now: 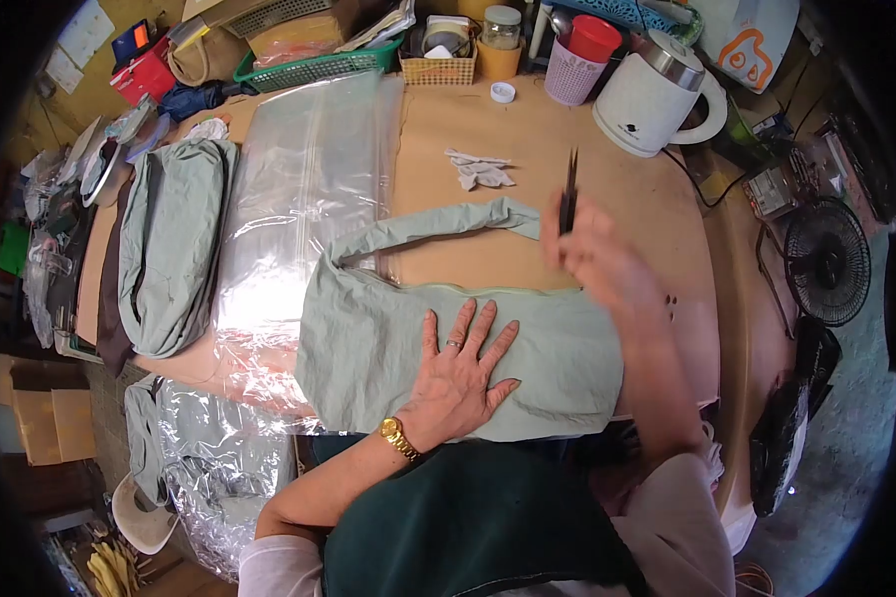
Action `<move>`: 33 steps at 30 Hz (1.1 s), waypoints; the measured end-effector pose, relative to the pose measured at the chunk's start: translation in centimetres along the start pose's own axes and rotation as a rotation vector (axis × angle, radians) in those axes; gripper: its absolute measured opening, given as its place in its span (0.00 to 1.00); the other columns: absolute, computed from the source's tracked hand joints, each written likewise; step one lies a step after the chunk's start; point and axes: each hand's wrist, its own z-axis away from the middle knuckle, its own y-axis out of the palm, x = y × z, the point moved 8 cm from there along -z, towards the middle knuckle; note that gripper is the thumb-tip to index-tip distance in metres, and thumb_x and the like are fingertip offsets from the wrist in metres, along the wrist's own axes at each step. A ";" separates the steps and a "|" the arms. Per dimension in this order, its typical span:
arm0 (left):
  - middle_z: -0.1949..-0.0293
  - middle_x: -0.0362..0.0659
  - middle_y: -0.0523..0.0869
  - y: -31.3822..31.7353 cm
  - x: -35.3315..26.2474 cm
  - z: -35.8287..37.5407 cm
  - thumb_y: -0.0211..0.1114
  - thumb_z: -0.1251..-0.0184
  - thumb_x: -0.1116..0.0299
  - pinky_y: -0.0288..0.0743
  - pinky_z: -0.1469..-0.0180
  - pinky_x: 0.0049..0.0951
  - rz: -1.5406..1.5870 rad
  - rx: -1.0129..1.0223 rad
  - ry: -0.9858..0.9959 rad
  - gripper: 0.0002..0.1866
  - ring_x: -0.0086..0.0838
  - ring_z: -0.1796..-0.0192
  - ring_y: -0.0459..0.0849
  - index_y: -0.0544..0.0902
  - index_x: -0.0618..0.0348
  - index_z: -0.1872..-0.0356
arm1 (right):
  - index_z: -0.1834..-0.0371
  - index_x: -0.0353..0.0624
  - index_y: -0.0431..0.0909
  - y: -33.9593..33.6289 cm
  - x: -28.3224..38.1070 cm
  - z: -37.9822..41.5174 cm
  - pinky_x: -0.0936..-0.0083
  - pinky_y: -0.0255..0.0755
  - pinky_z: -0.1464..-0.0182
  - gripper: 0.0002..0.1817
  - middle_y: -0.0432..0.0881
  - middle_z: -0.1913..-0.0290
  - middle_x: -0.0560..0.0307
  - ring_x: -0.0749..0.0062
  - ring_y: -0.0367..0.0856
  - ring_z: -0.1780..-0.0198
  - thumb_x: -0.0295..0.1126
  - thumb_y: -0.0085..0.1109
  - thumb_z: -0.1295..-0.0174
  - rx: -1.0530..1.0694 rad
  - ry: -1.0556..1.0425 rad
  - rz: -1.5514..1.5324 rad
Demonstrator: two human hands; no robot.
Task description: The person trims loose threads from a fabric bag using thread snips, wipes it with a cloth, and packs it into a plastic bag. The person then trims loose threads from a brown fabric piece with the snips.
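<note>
A pale green fabric shoulder bag (558,368) lies flat on the table in front of me, its strap (418,227) looped out beyond the zipped top edge. Spread across its middle is my left hand (458,373), palm down, with fingers apart. Over the bag's upper right corner, my right hand (595,249) is closed around black thread snips (569,194) with the narrow points upward. Motion blurs this hand and forearm. Whether the right hand touches the strap end behind it cannot be made out.
Clear plastic bags (304,169) lie left of the bag, with another folded green bag (174,249) beyond them. A white scrap (480,169), a white cap (503,92) and a white kettle (647,95) are farther back. A fan (826,261) stands at right.
</note>
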 end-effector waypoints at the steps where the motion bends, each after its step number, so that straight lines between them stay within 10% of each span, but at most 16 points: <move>1: 0.25 0.51 0.60 0.0 0.0 0.0 0.55 0.31 0.43 0.40 0.28 0.69 0.001 0.001 -0.001 0.36 0.49 0.22 0.54 0.63 0.47 0.25 | 0.59 0.38 0.71 0.5 -1.5 1.7 0.82 0.64 0.69 0.09 0.74 0.68 0.62 0.78 0.72 0.73 0.23 0.55 0.42 -0.037 0.061 0.048; 3: 0.25 0.52 0.60 -0.1 0.0 0.0 0.55 0.31 0.43 0.41 0.29 0.69 -0.001 0.000 0.001 0.36 0.49 0.23 0.55 0.63 0.47 0.26 | 0.62 0.38 0.78 1.6 -1.9 3.7 0.77 0.67 0.70 0.11 0.75 0.69 0.61 0.74 0.75 0.72 0.20 0.61 0.49 -0.082 -0.052 0.833; 10: 0.27 0.52 0.63 -0.3 0.1 0.0 0.55 0.31 0.44 0.42 0.29 0.69 0.008 -0.011 -0.002 0.36 0.49 0.23 0.55 0.64 0.49 0.26 | 0.59 0.42 0.86 2.7 -4.1 4.7 0.68 0.72 0.67 0.17 0.74 0.70 0.55 0.58 0.79 0.71 0.20 0.68 0.55 -0.096 -0.389 1.241; 20: 0.24 0.51 0.59 -0.2 0.0 0.0 0.55 0.31 0.44 0.40 0.28 0.69 0.018 0.016 0.002 0.35 0.48 0.22 0.52 0.64 0.49 0.26 | 0.66 0.42 0.84 3.8 -4.7 5.2 0.64 0.71 0.68 0.12 0.75 0.70 0.54 0.56 0.79 0.69 0.22 0.68 0.57 0.079 -0.626 1.259; 25: 0.23 0.50 0.56 -0.3 0.1 0.1 0.57 0.31 0.45 0.40 0.28 0.69 0.037 0.000 0.013 0.36 0.48 0.21 0.51 0.64 0.49 0.26 | 0.71 0.35 0.82 0.8 -5.6 3.7 0.80 0.61 0.71 0.04 0.73 0.73 0.61 0.80 0.69 0.73 0.18 0.69 0.48 -0.098 -0.309 0.818; 33: 0.23 0.50 0.56 -0.4 0.0 -0.1 0.57 0.32 0.45 0.39 0.28 0.68 0.051 -0.001 0.030 0.37 0.48 0.21 0.51 0.62 0.47 0.25 | 0.71 0.36 0.81 -0.4 -6.0 3.5 0.81 0.61 0.69 0.04 0.73 0.72 0.64 0.82 0.67 0.72 0.21 0.67 0.43 -0.167 -0.290 0.598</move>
